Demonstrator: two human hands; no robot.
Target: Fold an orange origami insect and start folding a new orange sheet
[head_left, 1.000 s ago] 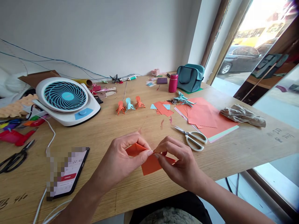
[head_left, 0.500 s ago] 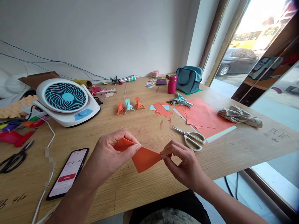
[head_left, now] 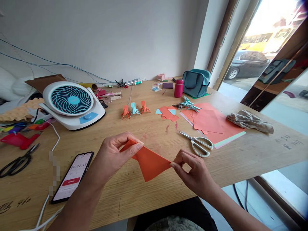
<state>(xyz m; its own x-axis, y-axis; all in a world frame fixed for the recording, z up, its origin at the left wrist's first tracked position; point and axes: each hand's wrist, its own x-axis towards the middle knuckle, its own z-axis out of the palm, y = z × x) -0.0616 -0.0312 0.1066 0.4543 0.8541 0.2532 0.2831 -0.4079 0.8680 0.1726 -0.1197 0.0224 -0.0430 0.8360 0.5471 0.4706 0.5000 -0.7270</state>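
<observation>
An orange sheet of paper [head_left: 153, 163], folded, is held above the table between my two hands. My left hand [head_left: 120, 150] pinches its upper left part between thumb and fingers, hiding some of that end. At the right corner, the thumb and index fingertip of my right hand [head_left: 190, 166] are closed on the paper. The lower part hangs down to a point. White-handled scissors [head_left: 198, 143] lie beyond my right hand. A phone [head_left: 73, 176] showing a timer lies left of my left forearm.
Several small folded paper figures [head_left: 134, 109] stand mid-table. Orange sheets [head_left: 209, 119], paper scraps [head_left: 168, 113] and a crumpled cloth [head_left: 250, 121] lie to the right. Behind are a pink bottle [head_left: 178, 88] and a teal bag [head_left: 196, 84]. A fan [head_left: 72, 101] and black scissors [head_left: 19, 162] are at left.
My right hand has moved slightly right and down with its corner of the paper, so more of the orange sheet shows between the hands. The camera view has shifted slightly.
</observation>
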